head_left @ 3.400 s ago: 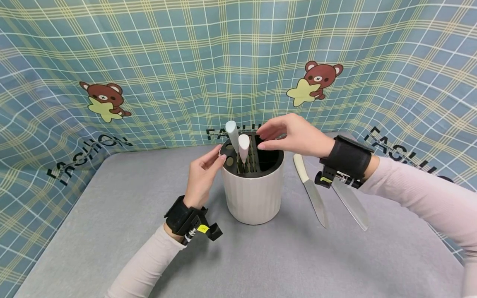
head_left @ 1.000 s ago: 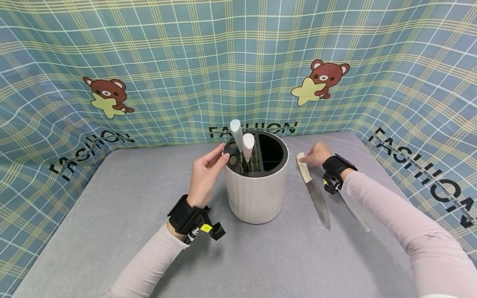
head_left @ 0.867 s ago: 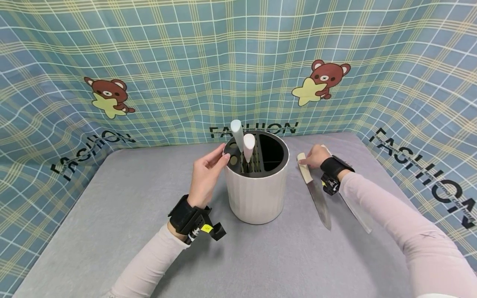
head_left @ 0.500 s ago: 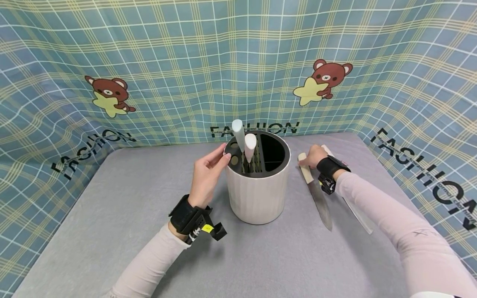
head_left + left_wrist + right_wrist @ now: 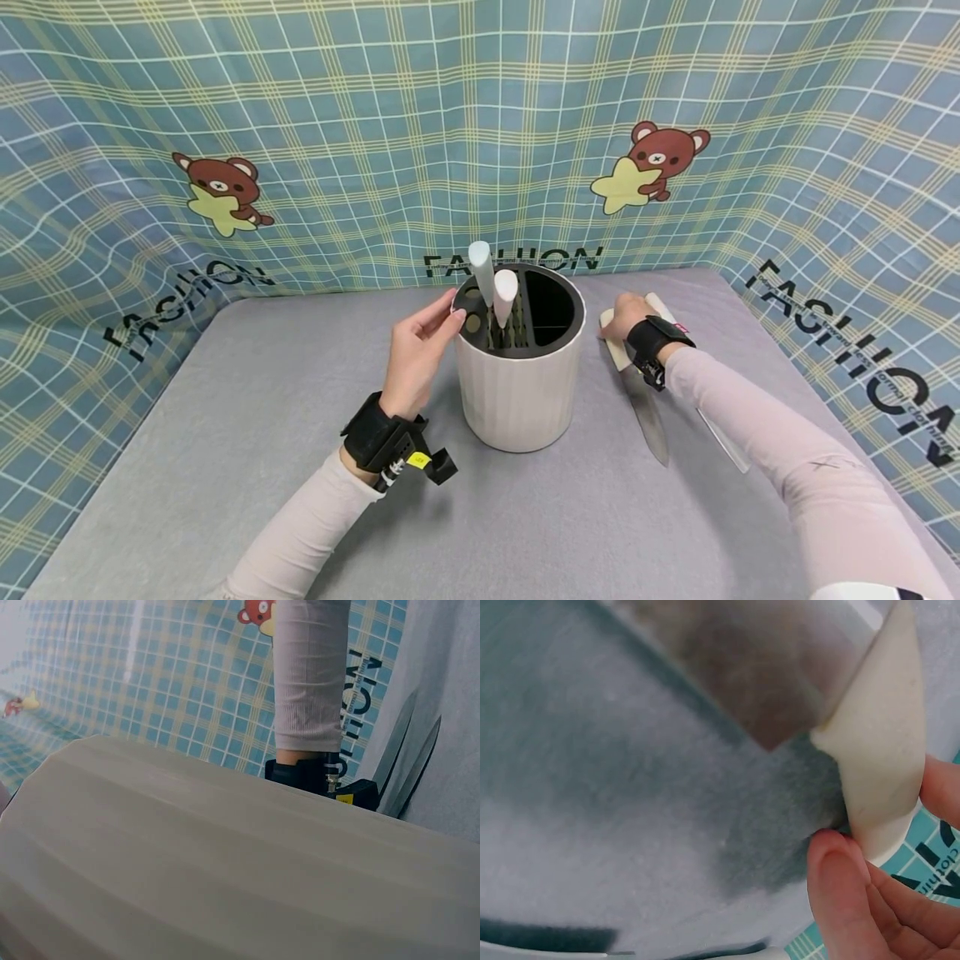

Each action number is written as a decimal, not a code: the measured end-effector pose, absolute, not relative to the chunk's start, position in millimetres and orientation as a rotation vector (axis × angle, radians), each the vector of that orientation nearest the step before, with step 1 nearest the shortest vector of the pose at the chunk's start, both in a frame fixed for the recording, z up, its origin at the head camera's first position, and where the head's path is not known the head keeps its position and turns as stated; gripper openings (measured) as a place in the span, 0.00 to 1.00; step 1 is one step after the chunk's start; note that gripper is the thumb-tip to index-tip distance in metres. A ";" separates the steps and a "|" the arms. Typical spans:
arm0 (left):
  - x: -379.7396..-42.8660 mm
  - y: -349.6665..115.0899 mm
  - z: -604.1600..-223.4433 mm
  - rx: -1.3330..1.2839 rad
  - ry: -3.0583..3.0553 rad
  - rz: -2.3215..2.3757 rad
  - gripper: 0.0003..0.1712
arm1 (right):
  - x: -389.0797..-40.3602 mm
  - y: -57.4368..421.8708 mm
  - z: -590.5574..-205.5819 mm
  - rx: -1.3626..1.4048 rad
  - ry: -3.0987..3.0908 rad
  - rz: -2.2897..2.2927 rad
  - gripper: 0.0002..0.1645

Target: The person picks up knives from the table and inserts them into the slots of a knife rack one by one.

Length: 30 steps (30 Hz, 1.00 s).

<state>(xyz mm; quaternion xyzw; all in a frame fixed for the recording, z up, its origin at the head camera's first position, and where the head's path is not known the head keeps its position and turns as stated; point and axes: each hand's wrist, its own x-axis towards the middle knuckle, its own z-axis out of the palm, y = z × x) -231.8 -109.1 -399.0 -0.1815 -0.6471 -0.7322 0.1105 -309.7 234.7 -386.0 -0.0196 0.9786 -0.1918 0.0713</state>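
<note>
A white ribbed knife holder [image 5: 517,408] with a black slotted top stands upright mid-table. Two pale handles, one light blue [image 5: 482,268] and one white [image 5: 505,293], rise from its slots. My left hand [image 5: 411,358] pinches its left rim between thumb and fingers. To its right lies a knife [image 5: 647,417] with a cream handle. My right hand [image 5: 628,318] grips that handle near its end; in the right wrist view the thumb [image 5: 840,892] and fingers hold the cream handle [image 5: 885,742]. The holder's wall [image 5: 225,862] fills most of the left wrist view.
A second knife [image 5: 723,442] with a white handle lies just right of the first, partly hidden under my right forearm. The holder's right compartment [image 5: 551,308] is a wide dark opening. A plaid cloth [image 5: 360,167] hangs behind the grey tabletop [image 5: 247,392].
My right hand has left the holder's right opening and moved right and down to the cream-handled knife, taking hold of its handle. The left hand stays on the rim.
</note>
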 end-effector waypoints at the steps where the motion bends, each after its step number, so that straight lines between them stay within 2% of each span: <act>1: -220.1 -105.8 -384.6 -0.518 -1.909 -2.159 0.30 | -309.8 235.0 -385.7 -0.061 2.933 -0.583 0.28; 4: -190.9 -97.0 -348.8 -0.476 -1.924 -2.175 0.30 | -309.7 236.7 -384.0 -0.068 2.908 -0.604 0.27; 13: -180.1 -93.4 -333.1 -0.426 -1.963 -2.162 0.32 | -308.1 243.2 -373.3 -0.019 2.828 -0.841 0.21; 17: -172.9 -90.9 -319.3 -0.347 -2.012 -2.182 0.29 | -305.0 246.6 -364.3 -0.047 2.788 -0.970 0.15; 25: -169.0 -90.5 -312.8 -0.318 -2.027 -2.196 0.28 | -290.1 251.4 -338.7 -0.116 2.695 -1.139 0.25; 30: -169.1 -90.5 -314.2 -0.321 -2.024 -2.193 0.27 | -278.5 253.2 -325.8 -0.141 2.698 -1.185 0.25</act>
